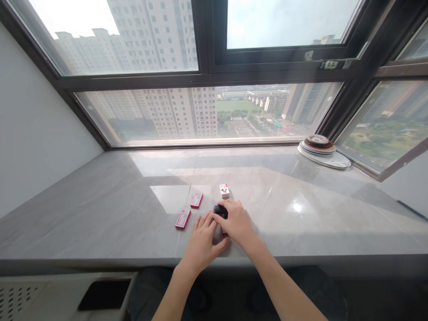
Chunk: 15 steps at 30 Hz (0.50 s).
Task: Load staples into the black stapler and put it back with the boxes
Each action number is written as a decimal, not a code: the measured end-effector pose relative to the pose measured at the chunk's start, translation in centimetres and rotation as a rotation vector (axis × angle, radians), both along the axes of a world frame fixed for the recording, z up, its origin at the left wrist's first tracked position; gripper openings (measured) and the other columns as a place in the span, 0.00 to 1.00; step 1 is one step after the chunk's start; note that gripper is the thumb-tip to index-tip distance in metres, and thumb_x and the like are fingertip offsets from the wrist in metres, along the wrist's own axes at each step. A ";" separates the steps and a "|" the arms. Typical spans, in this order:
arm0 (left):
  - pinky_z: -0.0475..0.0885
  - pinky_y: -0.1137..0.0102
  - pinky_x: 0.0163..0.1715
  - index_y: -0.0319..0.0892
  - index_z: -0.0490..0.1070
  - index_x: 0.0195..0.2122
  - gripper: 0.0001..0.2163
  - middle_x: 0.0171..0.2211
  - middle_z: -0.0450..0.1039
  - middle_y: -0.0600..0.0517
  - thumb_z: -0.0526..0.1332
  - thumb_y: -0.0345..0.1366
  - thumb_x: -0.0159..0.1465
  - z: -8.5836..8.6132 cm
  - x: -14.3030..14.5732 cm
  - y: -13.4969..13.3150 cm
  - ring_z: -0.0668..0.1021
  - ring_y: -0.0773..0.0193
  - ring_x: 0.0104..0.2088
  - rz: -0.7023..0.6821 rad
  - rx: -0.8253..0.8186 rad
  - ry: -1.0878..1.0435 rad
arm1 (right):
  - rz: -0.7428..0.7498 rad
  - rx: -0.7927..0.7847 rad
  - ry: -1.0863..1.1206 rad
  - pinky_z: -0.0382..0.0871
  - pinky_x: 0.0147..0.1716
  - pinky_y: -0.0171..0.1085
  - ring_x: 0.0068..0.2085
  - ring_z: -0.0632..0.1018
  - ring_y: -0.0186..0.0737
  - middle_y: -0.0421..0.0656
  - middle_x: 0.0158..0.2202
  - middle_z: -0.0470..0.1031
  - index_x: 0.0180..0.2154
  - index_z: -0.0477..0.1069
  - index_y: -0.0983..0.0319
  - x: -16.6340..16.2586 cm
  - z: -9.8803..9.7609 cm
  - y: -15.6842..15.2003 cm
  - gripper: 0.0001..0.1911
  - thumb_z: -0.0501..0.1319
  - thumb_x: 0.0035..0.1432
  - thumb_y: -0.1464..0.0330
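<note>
In the head view, my right hand (236, 223) is closed round a small black object (221, 211) with a rounded end; its exact kind is not clear. My left hand (204, 240) lies low over the sill just left of it, fingers stretched forward and thumb pointing right, with fingertips near the black object. Between the two hands a bit of something red and white (224, 230) shows, mostly hidden. Beyond my hands stands a small white box (224, 191) with dark and red print. Two flat pink-and-white boxes, a nearer one (183, 219) and a farther one (197, 200), lie to the left.
The grey tiled sill (100, 209) ends at a front edge close to my wrists. A stack of plates (317, 149) stands in the far right corner by the window frame (207, 80). Below the edge at left is a pale surface with a dark flat rectangle (104, 295).
</note>
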<state>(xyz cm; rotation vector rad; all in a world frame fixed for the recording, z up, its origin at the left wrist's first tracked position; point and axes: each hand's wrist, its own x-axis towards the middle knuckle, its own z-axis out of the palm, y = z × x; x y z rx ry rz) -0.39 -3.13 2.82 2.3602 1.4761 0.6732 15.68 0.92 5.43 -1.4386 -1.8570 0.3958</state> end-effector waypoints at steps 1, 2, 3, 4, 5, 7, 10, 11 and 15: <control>0.51 0.48 0.71 0.55 0.61 0.68 0.29 0.69 0.61 0.48 0.64 0.46 0.66 -0.1 0.0 0.0 0.61 0.50 0.71 0.009 0.007 -0.004 | -0.029 0.011 0.024 0.64 0.59 0.51 0.47 0.78 0.49 0.45 0.44 0.79 0.45 0.79 0.55 -0.5 0.0 0.2 0.12 0.67 0.59 0.61; 0.51 0.48 0.71 0.55 0.61 0.68 0.29 0.70 0.61 0.49 0.64 0.45 0.66 -0.1 0.1 0.0 0.61 0.50 0.71 0.018 0.012 -0.008 | -0.056 0.017 0.071 0.67 0.55 0.49 0.46 0.78 0.49 0.45 0.43 0.80 0.43 0.79 0.56 -0.8 0.0 0.4 0.11 0.67 0.59 0.61; 0.52 0.49 0.71 0.55 0.62 0.67 0.29 0.70 0.60 0.49 0.64 0.45 0.66 -0.1 0.1 0.1 0.61 0.50 0.71 0.027 0.016 -0.014 | -0.082 0.014 0.143 0.69 0.52 0.47 0.45 0.78 0.48 0.45 0.42 0.80 0.42 0.79 0.56 -0.9 0.0 0.6 0.11 0.67 0.58 0.60; 0.52 0.49 0.71 0.55 0.63 0.67 0.28 0.70 0.59 0.50 0.64 0.45 0.66 -0.2 0.1 0.1 0.61 0.50 0.71 0.036 0.018 -0.021 | -0.100 -0.004 0.242 0.71 0.50 0.45 0.44 0.79 0.48 0.45 0.42 0.81 0.42 0.78 0.57 -0.6 0.1 0.8 0.12 0.67 0.58 0.59; 0.53 0.49 0.71 0.56 0.64 0.66 0.26 0.71 0.58 0.50 0.64 0.45 0.66 -0.2 0.1 0.1 0.61 0.50 0.71 0.045 0.019 -0.027 | -0.119 -0.033 0.368 0.73 0.47 0.44 0.42 0.80 0.47 0.45 0.41 0.81 0.42 0.78 0.57 0.0 0.2 1.0 0.13 0.66 0.59 0.57; 0.54 0.49 0.70 0.56 0.65 0.64 0.23 0.72 0.56 0.51 0.62 0.45 0.67 -0.2 0.0 0.2 0.61 0.51 0.71 0.053 0.013 -0.029 | -0.154 -0.102 0.659 0.75 0.41 0.41 0.40 0.80 0.45 0.46 0.41 0.82 0.44 0.76 0.59 1.8 0.2 1.2 0.17 0.63 0.61 0.54; 0.53 0.50 0.71 0.57 0.65 0.64 0.22 0.73 0.54 0.51 0.61 0.44 0.69 -0.2 -0.2 0.2 0.61 0.53 0.71 0.045 -0.004 -0.019 | -0.195 -0.161 1.018 0.79 0.38 0.41 0.44 0.81 0.46 0.48 0.44 0.82 0.44 0.73 0.60 5.6 -0.9 1.0 0.18 0.57 0.65 0.53; 0.53 0.50 0.71 0.57 0.66 0.63 0.21 0.73 0.54 0.51 0.61 0.43 0.69 -0.1 -0.2 0.2 0.61 0.54 0.71 0.042 -0.011 -0.020 | -0.216 -0.183 1.077 0.80 0.39 0.41 0.47 0.81 0.47 0.49 0.46 0.81 0.44 0.73 0.60 6.9 -1.5 0.7 0.18 0.56 0.65 0.54; 0.55 0.50 0.70 0.57 0.72 0.55 0.15 0.72 0.56 0.53 0.62 0.42 0.67 0.1 -0.4 0.4 0.62 0.53 0.70 0.040 -0.038 -0.051 | -0.321 -0.391 0.981 0.82 0.32 0.40 0.42 0.82 0.46 0.49 0.44 0.80 0.42 0.75 0.60 11.5 -3.6 -0.7 0.18 0.59 0.63 0.53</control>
